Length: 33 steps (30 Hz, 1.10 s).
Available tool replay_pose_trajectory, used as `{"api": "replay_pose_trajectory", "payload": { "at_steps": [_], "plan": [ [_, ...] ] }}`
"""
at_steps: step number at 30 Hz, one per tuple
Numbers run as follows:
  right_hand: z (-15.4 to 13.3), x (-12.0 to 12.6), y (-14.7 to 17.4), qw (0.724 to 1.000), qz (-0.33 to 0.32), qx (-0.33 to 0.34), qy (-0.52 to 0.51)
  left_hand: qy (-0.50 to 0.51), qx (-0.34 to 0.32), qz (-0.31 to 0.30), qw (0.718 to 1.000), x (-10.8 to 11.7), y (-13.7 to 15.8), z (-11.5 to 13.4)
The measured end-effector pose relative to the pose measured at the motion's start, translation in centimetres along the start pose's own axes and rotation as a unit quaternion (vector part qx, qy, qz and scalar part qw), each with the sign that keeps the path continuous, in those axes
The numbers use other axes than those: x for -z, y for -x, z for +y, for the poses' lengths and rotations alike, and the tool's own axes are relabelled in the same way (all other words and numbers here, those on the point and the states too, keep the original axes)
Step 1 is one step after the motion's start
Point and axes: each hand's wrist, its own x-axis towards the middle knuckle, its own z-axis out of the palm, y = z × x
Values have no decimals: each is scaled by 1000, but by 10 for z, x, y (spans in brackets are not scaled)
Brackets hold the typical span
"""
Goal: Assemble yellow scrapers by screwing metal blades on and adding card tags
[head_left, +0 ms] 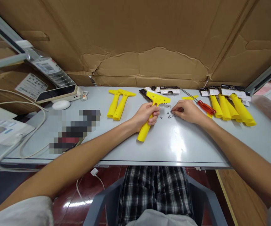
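Observation:
My left hand [145, 116] is wrapped round the grip of a yellow scraper handle [158, 98], which tilts with its wide T-shaped head away from me. To the right, my right hand [187, 110] has its thumb and fingertips pinched together at the table surface. Whatever those fingertips hold is too small to make out. Small metal screws [170, 116] lie loose just beside them. A screwdriver with a red handle [206, 107] rests beyond my right wrist, near a flat yellow piece [189, 97].
Two yellow scraper handles [118, 105] lie left of centre. Several more handles [240, 108] with black-and-white cards are at the right. Black-and-white packaging [168, 90] sits at the back. A propped phone [57, 93], water bottle [52, 70] and cables occupy the left, before a cardboard wall [149, 37].

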Motion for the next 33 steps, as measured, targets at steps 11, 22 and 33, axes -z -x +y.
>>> {"api": "replay_pose_trajectory", "payload": {
  "at_steps": [11, 22, 33],
  "plan": [
    [2, -1, 0, 1000, -5, -10, 16, 0, 1, 4, 1000, -1, 0, 1],
    [1, 1, -1, 1000, -4, -5, 13, 3, -2, -3, 1000, 0, 0, -1],
    [-12, 7, 1, 977, 140, -34, -156, -1, 4, -17, 1000, -2, 4, -1]
  ]
}}
